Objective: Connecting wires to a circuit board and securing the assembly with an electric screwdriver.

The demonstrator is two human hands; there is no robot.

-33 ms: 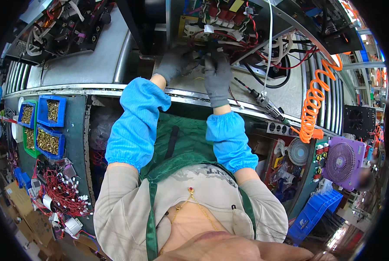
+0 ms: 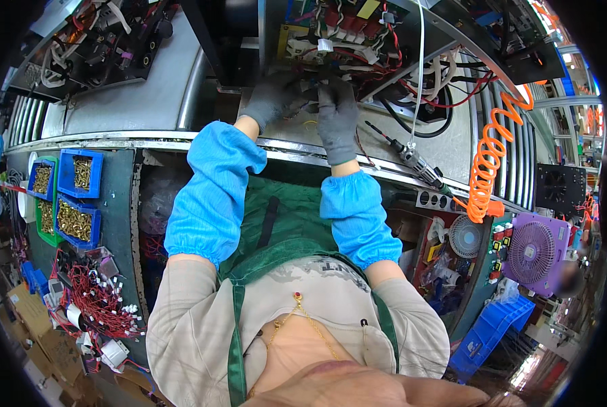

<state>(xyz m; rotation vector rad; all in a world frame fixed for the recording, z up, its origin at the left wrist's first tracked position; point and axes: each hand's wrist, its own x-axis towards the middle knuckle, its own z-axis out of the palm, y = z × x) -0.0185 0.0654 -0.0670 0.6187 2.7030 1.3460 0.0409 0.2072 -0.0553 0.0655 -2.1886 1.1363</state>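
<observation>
Both of my hands wear grey gloves and work at the near lower edge of an open metal equipment case (image 2: 385,88) packed with circuit boards and wires. My left hand (image 2: 271,103) reaches in from the left, fingers bent into the shadow beneath the boards. Close beside it is my right hand (image 2: 338,117), its fingers curled downward among thin wires. What the fingertips pinch is too dark and small to make out. Red and white wires (image 2: 393,51) run above the hands inside the case. To the right of my right hand, a power screwdriver (image 2: 415,161) hangs from a white cord.
An orange coiled air hose (image 2: 486,163) hangs at the right. Blue bins of brass screws (image 2: 76,218) stand on the left bench, with a heap of red wire harnesses (image 2: 100,295) nearer me. Another open unit (image 2: 106,51) sits at the far left. A purple fan (image 2: 535,251) is at right.
My right hand and sleeve have shifted very slightly up and to the left. My left hand stays in the same place.
</observation>
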